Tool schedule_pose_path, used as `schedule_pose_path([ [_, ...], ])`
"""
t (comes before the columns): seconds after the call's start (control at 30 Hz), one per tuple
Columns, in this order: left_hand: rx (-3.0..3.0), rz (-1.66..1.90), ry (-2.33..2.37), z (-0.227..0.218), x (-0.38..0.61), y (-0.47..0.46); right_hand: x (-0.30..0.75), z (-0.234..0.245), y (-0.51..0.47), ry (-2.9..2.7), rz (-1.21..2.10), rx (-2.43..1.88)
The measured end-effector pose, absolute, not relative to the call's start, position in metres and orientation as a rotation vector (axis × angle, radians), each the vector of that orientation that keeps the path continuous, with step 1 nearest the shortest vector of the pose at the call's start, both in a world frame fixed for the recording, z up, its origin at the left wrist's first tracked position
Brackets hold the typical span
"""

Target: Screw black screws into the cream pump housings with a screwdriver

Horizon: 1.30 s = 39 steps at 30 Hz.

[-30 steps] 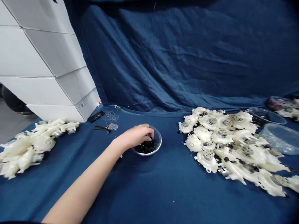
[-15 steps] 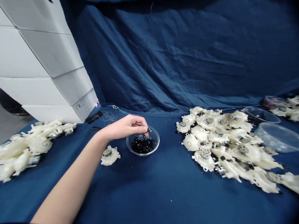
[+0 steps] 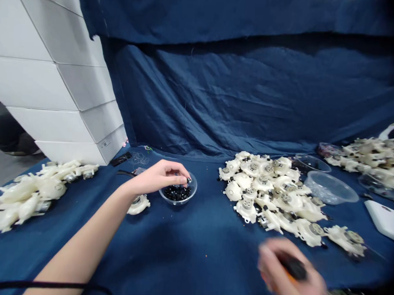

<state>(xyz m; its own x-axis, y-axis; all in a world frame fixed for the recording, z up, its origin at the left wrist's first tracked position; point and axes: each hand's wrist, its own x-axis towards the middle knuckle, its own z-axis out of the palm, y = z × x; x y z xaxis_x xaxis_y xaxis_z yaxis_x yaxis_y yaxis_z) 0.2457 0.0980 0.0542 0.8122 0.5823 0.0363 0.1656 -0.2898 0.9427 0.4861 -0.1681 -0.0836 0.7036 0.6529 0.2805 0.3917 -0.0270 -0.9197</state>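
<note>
My left hand (image 3: 159, 177) is over the rim of a clear glass bowl (image 3: 195, 189), pinching a small black part (image 3: 189, 180) between thumb and fingertips. The bowl holds a heap of similar small black parts (image 3: 177, 193). A cream-white plastic housing (image 3: 138, 204) with a metal centre lies on the blue cloth just below my wrist. My right hand (image 3: 286, 273) is blurred at the bottom right, closed around a black and orange tool (image 3: 292, 268), whose exact kind I cannot tell.
Large heaps of cream-white housings (image 3: 263, 189) lie right of the bowl, with another (image 3: 41, 188) at the left and more (image 3: 369, 157) far right. Clear plastic tubs (image 3: 330, 188) stand beyond them. White stacked boxes (image 3: 56, 80) rise at the back left.
My right hand has come into view at the bottom right, holding the tool. The housing by the bowl, absent a second ago, stays put since half a second ago. The view has tilted slightly.
</note>
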Motion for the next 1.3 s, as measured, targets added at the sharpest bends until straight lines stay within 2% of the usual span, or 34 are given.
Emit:
schedule_pose_path([
  [0.07, 1.76, 0.571, 0.604, 0.042, 0.25, 0.083, 0.47, -0.059, -0.113, -1.203, 0.558, -1.399],
  [0.2, 1.663, 0.748, 0.641, 0.009, 0.252, 0.058, 0.431, -0.036, -0.026, -1.405, 0.657, -0.992],
  [0.33, 1.669, 0.833, 0.664, -0.01, 0.242, 0.049, 0.413, -0.048, 0.002, -1.379, 0.625, -0.894],
  [0.5, 1.789, 0.955, 0.655, 0.002, 0.2, 0.065, 0.424, -0.061, -0.007, -1.329, 0.674, -0.932],
  [0.57, 1.775, 1.206, 0.834, 0.01, 0.174, 0.08, 0.434, -0.062, -0.01, -1.315, 0.706, -0.957],
  [0.6, 1.782, 1.217, 1.035, 0.014, 0.16, 0.087, 0.439, -0.063, -0.009, -1.317, 0.722, -0.963],
  [0.67, 1.87, 0.864, 1.405, 0.015, 0.136, 0.1, 0.446, -0.065, -0.007, -1.334, 0.753, -0.969],
  [0.77, 1.839, 0.399, 1.45, 0.008, 0.112, 0.109, 0.45, -0.073, -0.003, -1.36, 0.772, -0.985],
  [0.87, 1.772, 0.116, 1.396, -0.001, 0.105, 0.108, 0.446, -0.079, -0.003, -1.382, 0.755, -1.009],
  [1.03, 1.825, 0.053, 1.227, -0.001, 0.115, 0.1, 0.438, -0.077, -0.006, -1.444, 0.695, -1.024],
  [1.3, 1.918, 0.225, 1.119, -0.021, 0.119, 0.058, 0.434, -0.074, -0.008, -1.463, 0.637, -1.039],
])
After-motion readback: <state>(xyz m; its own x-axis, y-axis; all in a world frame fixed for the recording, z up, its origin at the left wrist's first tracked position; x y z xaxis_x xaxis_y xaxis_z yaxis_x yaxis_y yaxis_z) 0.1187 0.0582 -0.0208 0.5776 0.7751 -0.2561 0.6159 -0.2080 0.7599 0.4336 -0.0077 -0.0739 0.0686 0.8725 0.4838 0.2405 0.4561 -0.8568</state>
